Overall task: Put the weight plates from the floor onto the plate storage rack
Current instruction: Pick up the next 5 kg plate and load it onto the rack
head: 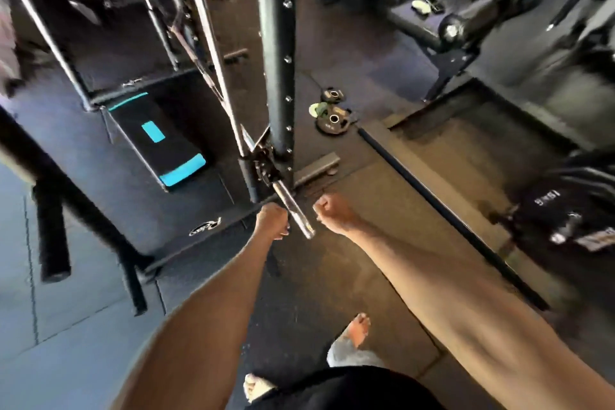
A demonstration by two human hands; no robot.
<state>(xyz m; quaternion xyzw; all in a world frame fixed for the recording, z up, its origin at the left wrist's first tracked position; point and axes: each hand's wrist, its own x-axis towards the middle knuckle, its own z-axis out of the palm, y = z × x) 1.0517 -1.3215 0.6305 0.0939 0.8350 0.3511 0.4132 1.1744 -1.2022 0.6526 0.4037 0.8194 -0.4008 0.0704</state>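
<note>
Both the left hand (272, 221) and right hand (330, 211) are clenched and empty beside the bar end (297, 213), and bare feet (358, 329) risk a dropped small plate (333, 121).

3 small dark weight plates (333, 112) lie flat on the floor, clustered beyond the upright post.

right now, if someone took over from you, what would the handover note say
Left hand: closed, empty, left of the chrome bar sleeve.
Right hand: closed, empty, right of the sleeve.
Sleeve is bare, no plate on it.
Small weight plates lie on the floor behind the black upright.
A larger black plate sits at far right; too blurred to tell if it's racked.
Left: pick up the floor plates and rack them.
</note>
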